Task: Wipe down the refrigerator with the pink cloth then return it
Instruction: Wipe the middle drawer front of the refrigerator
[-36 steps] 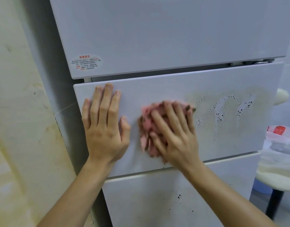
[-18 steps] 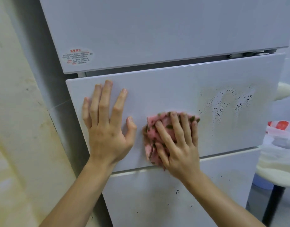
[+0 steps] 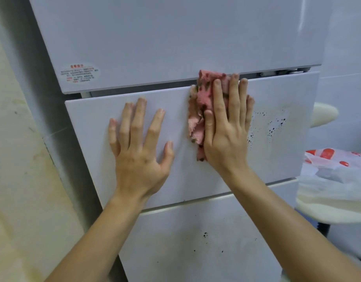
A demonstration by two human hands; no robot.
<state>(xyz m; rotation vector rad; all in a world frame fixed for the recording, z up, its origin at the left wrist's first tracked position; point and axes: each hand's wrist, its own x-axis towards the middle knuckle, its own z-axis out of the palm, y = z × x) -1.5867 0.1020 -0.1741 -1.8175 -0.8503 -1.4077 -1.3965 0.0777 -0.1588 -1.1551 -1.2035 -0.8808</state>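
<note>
The white refrigerator [image 3: 175, 37] fills the view, with an upper door, a middle drawer front and a lower drawer front. My right hand [image 3: 226, 129] presses the pink cloth [image 3: 203, 98] flat against the top edge of the middle drawer, and the cloth's top reaches the gap under the upper door. My left hand [image 3: 138, 147] lies flat with its fingers spread on the drawer's left half and holds nothing. Black speckled dirt [image 3: 273, 127] marks the drawer to the right of the cloth. A few black specks [image 3: 205, 235] dot the lower drawer.
A stained cream wall [image 3: 16, 180] stands close on the left. On the right, a white stool [image 3: 334, 204] carries a white plastic bag with red print [image 3: 336, 161]. A warning sticker [image 3: 79, 73] sits on the upper door's lower left corner.
My right hand has slid the cloth up from the drawer's lower middle to its top edge, and part of the speckled dirt is gone. My left hand stays flat on the drawer.
</note>
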